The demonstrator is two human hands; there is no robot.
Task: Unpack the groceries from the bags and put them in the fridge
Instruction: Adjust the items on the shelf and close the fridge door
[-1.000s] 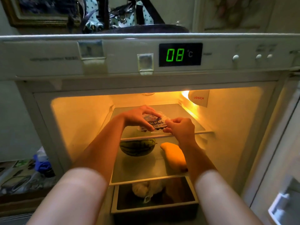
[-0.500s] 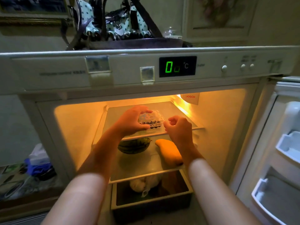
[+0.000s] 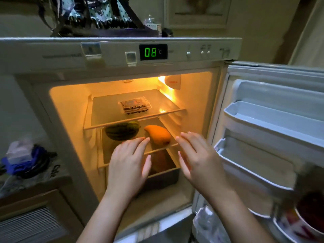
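Clear berry box (image 3: pixel 135 106) above watermelon (image 3: pixel 121 132), mango (image 3: pixel 158 134).

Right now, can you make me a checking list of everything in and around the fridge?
Surface: top glass shelf, mostly bare.
Job's things: clear berry box on top shelf; watermelon and yellow fruit on shelf below.
Clutter: bags on the left counter; bowl at lower right.
Hands: left hand and right hand, both open, empty.
Cables: nothing seen.
Surroundings: door open; display reads 08.
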